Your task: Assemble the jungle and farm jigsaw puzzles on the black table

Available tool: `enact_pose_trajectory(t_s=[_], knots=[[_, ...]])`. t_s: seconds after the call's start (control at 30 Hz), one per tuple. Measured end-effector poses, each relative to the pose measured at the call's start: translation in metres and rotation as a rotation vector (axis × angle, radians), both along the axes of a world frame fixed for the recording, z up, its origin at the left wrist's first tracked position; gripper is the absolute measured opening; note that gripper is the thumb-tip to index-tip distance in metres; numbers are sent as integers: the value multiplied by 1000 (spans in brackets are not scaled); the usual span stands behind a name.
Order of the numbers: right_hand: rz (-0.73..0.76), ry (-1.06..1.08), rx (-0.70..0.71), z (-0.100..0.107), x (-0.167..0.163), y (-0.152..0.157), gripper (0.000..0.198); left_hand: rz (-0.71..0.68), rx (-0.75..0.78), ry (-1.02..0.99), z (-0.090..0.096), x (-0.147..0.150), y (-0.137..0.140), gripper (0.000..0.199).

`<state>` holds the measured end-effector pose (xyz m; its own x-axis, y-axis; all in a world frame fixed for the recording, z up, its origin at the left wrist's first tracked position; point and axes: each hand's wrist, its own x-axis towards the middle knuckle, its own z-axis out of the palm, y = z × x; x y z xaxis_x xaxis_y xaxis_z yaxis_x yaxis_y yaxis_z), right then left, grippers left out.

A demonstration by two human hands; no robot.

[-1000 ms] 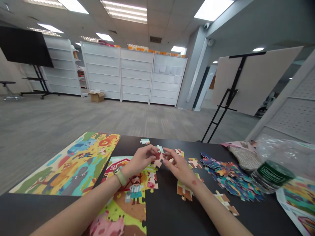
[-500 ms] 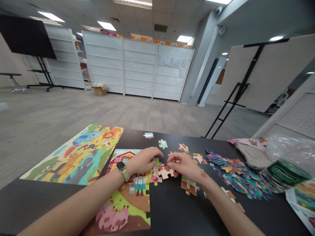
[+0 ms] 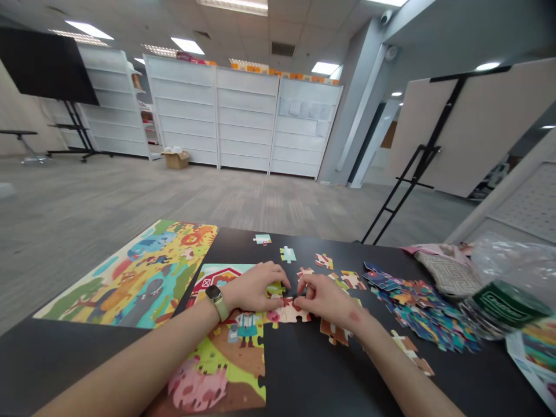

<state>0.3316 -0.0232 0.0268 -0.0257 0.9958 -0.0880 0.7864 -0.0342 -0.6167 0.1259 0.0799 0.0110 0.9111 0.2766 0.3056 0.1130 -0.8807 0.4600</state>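
A partly joined farm jigsaw (image 3: pixel 237 370), with a red barn, a farmer and a pink pig, lies on the black table. My left hand (image 3: pixel 258 288), wearing a watch, rests on its upper right part, thumb and fingers apart over a green patch. That thumb touches the cow section near the cow's pink muzzle. My right hand (image 3: pixel 325 298) is curled, its thumb and forefinger bent at the right end of a brown-and-white cow puzzle piece (image 3: pixel 292 313). The piece lies against the jigsaw's right edge; the fingers partly cover the join.
Loose pieces (image 3: pixel 353 280) lie beyond and right of my right hand, some under its wrist. Farther right are a heap of blue pieces (image 3: pixel 425 310), a patterned pouch (image 3: pixel 443 275) and a green-labelled plastic container (image 3: pixel 504 307). A finished animal picture (image 3: pixel 130 278) lies left.
My left hand has shifted slightly right, its thumb now out over the cow section. The cow piece sits slightly lower, and my right fingers have moved slightly left.
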Motion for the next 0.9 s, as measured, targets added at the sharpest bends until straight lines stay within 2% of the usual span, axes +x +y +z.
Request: enact_pose_trajectory(t_s=[0.1, 0.2, 0.3, 0.47, 0.57, 0.73, 0.8, 0.9], knots=[[1, -93, 76, 2, -4, -2, 12, -5, -10, 14, 2, 0, -1, 26], [-3, -174, 144, 3, -7, -3, 17, -17, -13, 29, 4, 0, -1, 33], [-13, -198, 157, 3, -9, -3, 21, -22, -7, 40, 4, 0, -2, 40], [-29, -194, 145, 3, -10, -3, 23, -14, -17, 54, 4, 1, -3, 40], [-44, -222, 148, 4, -13, -5, 24, -15, -23, 45, 4, 2, -4, 50], [-38, -279, 226, 4, -15, -5, 23, -15, -38, 29, 4, 3, -3, 52], [-88, -302, 273, 3, -9, -2, 15, -16, -45, 33, 4, 2, -3, 51], [-220, -310, 352, 1, 9, 5, 19, -23, -51, 41, 3, 2, -2, 49]])
